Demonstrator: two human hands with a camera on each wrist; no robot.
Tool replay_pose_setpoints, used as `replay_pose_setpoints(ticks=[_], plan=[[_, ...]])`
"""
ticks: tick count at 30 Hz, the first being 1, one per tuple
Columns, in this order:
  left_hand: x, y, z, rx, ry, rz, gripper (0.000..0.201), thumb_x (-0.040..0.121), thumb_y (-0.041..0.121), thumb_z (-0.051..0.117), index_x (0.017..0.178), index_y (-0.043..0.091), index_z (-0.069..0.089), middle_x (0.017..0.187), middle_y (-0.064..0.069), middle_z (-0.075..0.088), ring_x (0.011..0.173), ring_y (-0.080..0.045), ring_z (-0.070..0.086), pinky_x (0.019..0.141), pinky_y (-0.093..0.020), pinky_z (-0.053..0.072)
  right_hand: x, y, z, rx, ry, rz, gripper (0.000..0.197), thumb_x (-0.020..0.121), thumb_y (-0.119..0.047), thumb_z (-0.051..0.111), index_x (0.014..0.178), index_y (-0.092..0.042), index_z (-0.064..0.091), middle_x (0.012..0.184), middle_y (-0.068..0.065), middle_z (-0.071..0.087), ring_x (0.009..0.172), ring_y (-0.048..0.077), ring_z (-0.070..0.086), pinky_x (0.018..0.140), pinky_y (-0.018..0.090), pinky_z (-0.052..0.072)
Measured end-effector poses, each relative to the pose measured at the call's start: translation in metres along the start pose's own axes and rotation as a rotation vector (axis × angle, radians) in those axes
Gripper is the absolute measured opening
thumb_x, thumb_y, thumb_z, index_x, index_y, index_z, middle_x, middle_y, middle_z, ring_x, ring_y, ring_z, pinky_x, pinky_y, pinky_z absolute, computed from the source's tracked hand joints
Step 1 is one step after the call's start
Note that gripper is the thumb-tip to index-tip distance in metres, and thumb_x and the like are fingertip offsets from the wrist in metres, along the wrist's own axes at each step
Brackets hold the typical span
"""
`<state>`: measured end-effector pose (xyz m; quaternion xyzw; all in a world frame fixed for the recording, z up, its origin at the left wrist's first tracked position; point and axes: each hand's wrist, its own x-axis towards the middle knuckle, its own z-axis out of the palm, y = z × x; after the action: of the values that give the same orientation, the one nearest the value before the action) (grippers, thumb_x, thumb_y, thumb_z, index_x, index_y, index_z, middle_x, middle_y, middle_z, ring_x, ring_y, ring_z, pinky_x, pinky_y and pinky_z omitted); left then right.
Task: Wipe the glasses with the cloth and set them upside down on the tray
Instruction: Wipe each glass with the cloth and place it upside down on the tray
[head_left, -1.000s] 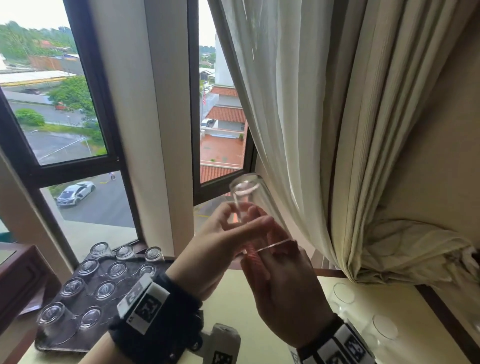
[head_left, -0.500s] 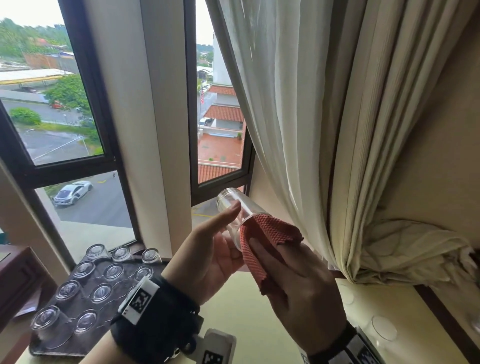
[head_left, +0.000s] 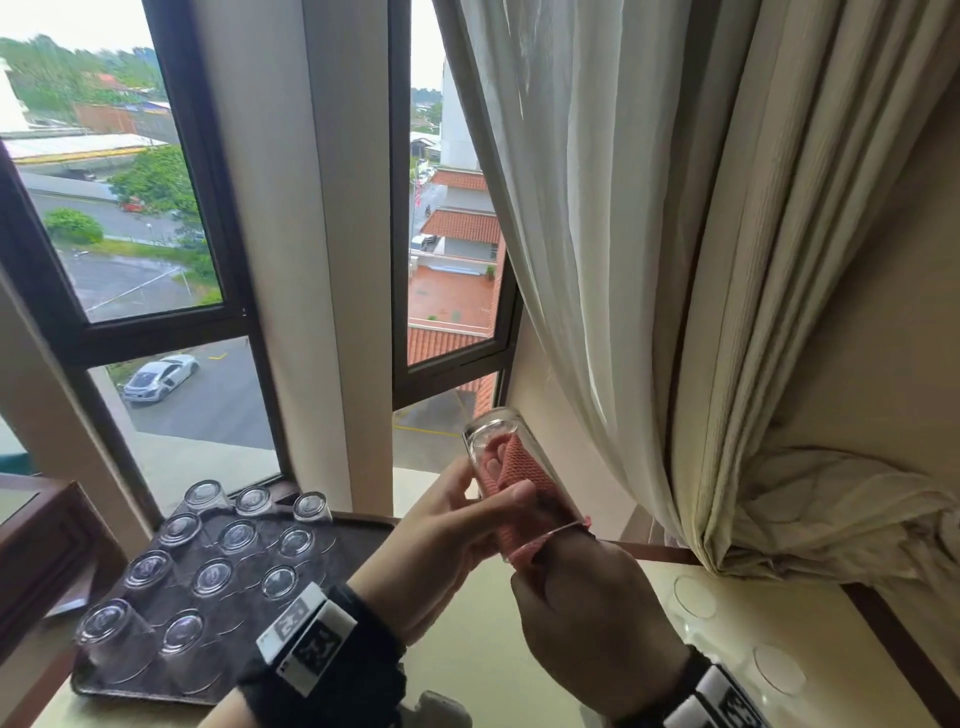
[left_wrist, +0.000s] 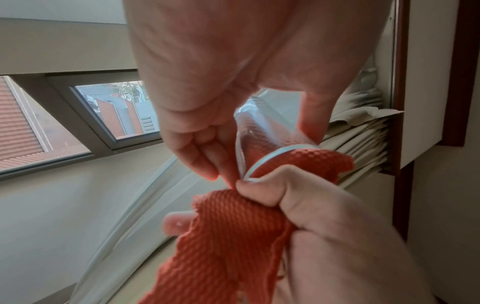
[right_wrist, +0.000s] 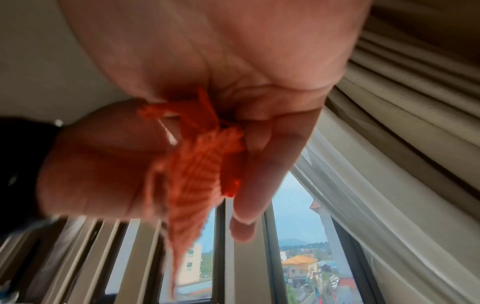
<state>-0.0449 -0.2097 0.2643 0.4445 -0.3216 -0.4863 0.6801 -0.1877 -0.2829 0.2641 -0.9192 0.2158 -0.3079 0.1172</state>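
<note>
**Glass with cloth inserted, held at window**

Since half a second ago, the woven red-orange cloth (head_left: 514, 470) has gone from the outside of the clear cylindrical drinking glass (head_left: 511, 467) to the inside, pushed up toward the base.

Item: the glass, held in the air, tilted, base up toward the window and rim toward the person. The cloth fills most of its interior; its loose end spills from the rim (left_wrist: 223, 242).

Left hand (head_left: 449, 535): fingers and thumb curled round the glass wall, gripping it.

Right hand (head_left: 592, 623): below the rim, clutching the cloth, with fingers inside the glass.

Tray: dark rectangular tray (head_left: 358, 540) at lower left, bearing eleven small clear glasses (head_left: 241, 535), all upside down, in rows.

Surface: pale cream tabletop (head_left: 483, 654) with dark wood edging; two more glass rims (head_left: 693, 597) stand on it at right.

Room: dark-framed windows (head_left: 244, 317) over a street and tiled roofs; gathered cream curtains (head_left: 675, 260) at right.
</note>
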Motion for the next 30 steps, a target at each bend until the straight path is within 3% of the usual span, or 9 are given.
replay_pose_setpoints(ticks=[4, 6, 11, 16, 19, 21, 26, 28, 30], plan=[[-0.002, 0.001, -0.007, -0.011, -0.054, 0.038, 0.066, 0.081, 0.018, 0.080, 0.140, 0.011, 0.053, 0.118, -0.015, 0.078, 0.111, -0.031, 0.074, 0.093, -0.032, 0.059, -0.005, -0.001, 0.007, 0.201, -0.189, 0.166, 0.008, 0.080, -0.034, 0.051, 0.086, -0.038, 0.048, 0.071, 0.004, 0.066, 0.062, 0.023, 0.060, 0.058, 0.028, 0.045], [-0.001, 0.006, -0.009, -0.022, -0.069, 0.057, 0.071, 0.076, 0.023, 0.084, 0.140, 0.011, 0.056, 0.115, -0.016, 0.077, 0.108, -0.032, 0.073, 0.094, -0.038, 0.058, -0.008, -0.003, 0.008, 0.260, -0.136, 0.132, 0.013, 0.081, -0.033, 0.050, 0.093, -0.036, 0.054, 0.075, -0.001, 0.067, 0.062, 0.017, 0.064, 0.060, 0.032, 0.053], [0.005, 0.016, -0.001, -0.042, 0.025, 0.108, 0.056, 0.086, 0.035, 0.080, 0.131, 0.006, 0.064, 0.113, -0.016, 0.076, 0.101, -0.026, 0.073, 0.092, -0.033, 0.061, -0.003, -0.005, 0.002, 0.149, 0.114, -0.063, 0.045, 0.086, -0.024, 0.056, 0.130, -0.016, 0.062, 0.138, -0.007, 0.056, 0.075, 0.009, 0.064, 0.081, -0.004, 0.037], [0.005, 0.020, -0.002, -0.046, 0.048, 0.120, 0.056, 0.087, 0.027, 0.074, 0.136, 0.008, 0.058, 0.114, -0.016, 0.077, 0.102, -0.029, 0.075, 0.088, -0.032, 0.061, -0.003, -0.004, 0.006, -0.079, 0.108, -0.122, 0.046, 0.096, -0.032, 0.046, 0.137, -0.021, 0.063, 0.162, -0.010, 0.035, 0.075, 0.017, 0.071, 0.071, 0.015, 0.050], [0.002, 0.020, -0.005, 0.069, 0.007, 0.135, 0.066, 0.081, 0.030, 0.083, 0.139, 0.016, 0.055, 0.117, -0.017, 0.078, 0.110, -0.035, 0.075, 0.098, -0.041, 0.060, -0.002, -0.008, 0.011, -0.165, 0.095, -0.106, 0.061, 0.081, -0.019, 0.067, 0.141, -0.024, 0.056, 0.152, -0.002, 0.050, 0.070, 0.021, 0.068, 0.056, 0.023, 0.055], [0.001, 0.019, -0.006, 0.105, -0.022, 0.152, 0.071, 0.076, 0.033, 0.083, 0.140, 0.019, 0.055, 0.117, -0.017, 0.078, 0.108, -0.034, 0.076, 0.096, -0.040, 0.061, -0.002, -0.008, 0.014, -0.161, 0.119, -0.071, 0.066, 0.069, -0.013, 0.082, 0.131, -0.020, 0.059, 0.127, 0.004, 0.069, 0.059, 0.022, 0.064, 0.050, 0.023, 0.052], [-0.003, 0.016, -0.006, 0.095, -0.080, 0.154, 0.068, 0.078, 0.029, 0.080, 0.142, 0.030, 0.059, 0.127, -0.012, 0.075, 0.117, -0.031, 0.073, 0.094, -0.035, 0.060, -0.004, -0.011, 0.022, 0.002, 0.164, 0.085, 0.020, 0.070, -0.014, 0.083, 0.085, -0.014, 0.070, 0.060, 0.000, 0.064, 0.044, 0.017, 0.057, 0.050, 0.011, 0.033], [-0.004, 0.014, -0.006, 0.069, -0.107, 0.133, 0.064, 0.082, 0.025, 0.079, 0.143, 0.035, 0.061, 0.132, -0.013, 0.073, 0.121, -0.033, 0.070, 0.101, -0.043, 0.058, -0.006, -0.013, 0.022, 0.210, 0.116, 0.169, 0.017, 0.079, -0.022, 0.073, 0.095, -0.020, 0.068, 0.063, -0.005, 0.067, 0.052, 0.014, 0.064, 0.057, 0.010, 0.046], [-0.006, 0.013, -0.007, 0.035, -0.132, 0.109, 0.064, 0.083, 0.027, 0.080, 0.143, 0.037, 0.060, 0.125, -0.014, 0.072, 0.110, -0.035, 0.070, 0.090, -0.060, 0.051, -0.005, -0.020, 0.013, 0.510, 0.014, 0.262, 0.022, 0.089, -0.024, 0.070, 0.110, -0.030, 0.065, 0.073, -0.006, 0.074, 0.060, 0.013, 0.071, 0.061, 0.026, 0.059]])
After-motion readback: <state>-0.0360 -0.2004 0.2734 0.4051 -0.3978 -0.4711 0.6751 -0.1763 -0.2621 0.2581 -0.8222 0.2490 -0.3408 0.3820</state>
